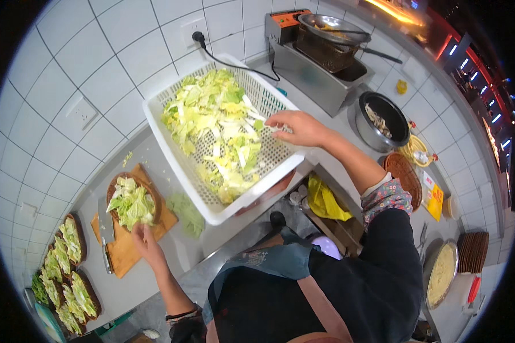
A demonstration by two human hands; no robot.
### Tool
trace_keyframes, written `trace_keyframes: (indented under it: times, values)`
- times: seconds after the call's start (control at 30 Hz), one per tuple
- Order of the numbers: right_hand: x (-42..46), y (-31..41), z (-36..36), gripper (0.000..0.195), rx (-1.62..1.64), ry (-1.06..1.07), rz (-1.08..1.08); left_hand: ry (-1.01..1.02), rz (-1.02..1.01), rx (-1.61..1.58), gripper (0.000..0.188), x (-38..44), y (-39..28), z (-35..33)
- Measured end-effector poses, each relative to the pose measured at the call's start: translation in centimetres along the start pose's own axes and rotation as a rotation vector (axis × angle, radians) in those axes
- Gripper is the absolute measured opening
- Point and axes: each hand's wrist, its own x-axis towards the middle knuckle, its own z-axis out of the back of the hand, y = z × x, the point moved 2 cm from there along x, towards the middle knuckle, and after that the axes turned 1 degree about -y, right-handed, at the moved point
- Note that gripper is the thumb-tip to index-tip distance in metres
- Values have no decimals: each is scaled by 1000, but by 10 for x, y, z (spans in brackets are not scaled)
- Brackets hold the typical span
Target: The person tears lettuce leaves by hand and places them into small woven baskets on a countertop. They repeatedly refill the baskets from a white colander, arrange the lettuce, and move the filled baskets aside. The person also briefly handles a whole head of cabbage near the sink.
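Note:
Chopped leafy greens [214,115] lie spread in a large white perforated plastic basket [178,171] at the centre. Over the basket's right side is my right hand [298,127], fingers curled and apart, near the greens; no leaf shows plainly in it. My left hand [145,240] is at the lower edge of a brown woven basket [156,199] heaped with cut leaves [131,201]; whether it grips the rim or a leaf is unclear. That woven basket rests on a wooden cutting board [131,253], beside a cleaver [106,231].
Several filled woven baskets [83,296] stand at the lower left. An electric fryer [309,77] with a metal bowl [332,30] is at the back, its cord crossing the white basket's rear rim. A black pot [384,122] stands right. An open drawer [339,227] lies below the counter edge.

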Motion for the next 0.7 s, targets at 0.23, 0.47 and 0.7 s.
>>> trace_keyframes:
  times: [0.23,0.47,0.7]
  values:
    - [90,-59,122,25,-342,-163,106,115,-70,191,58,32,-68,-111]
    - [198,-191,267,23,-560,-382,-140,162,-78,578,60,35,-78,-153]
    - [279,-337,275,24,-636,-202,-414,60,-40,529,67,27,-69,-177]
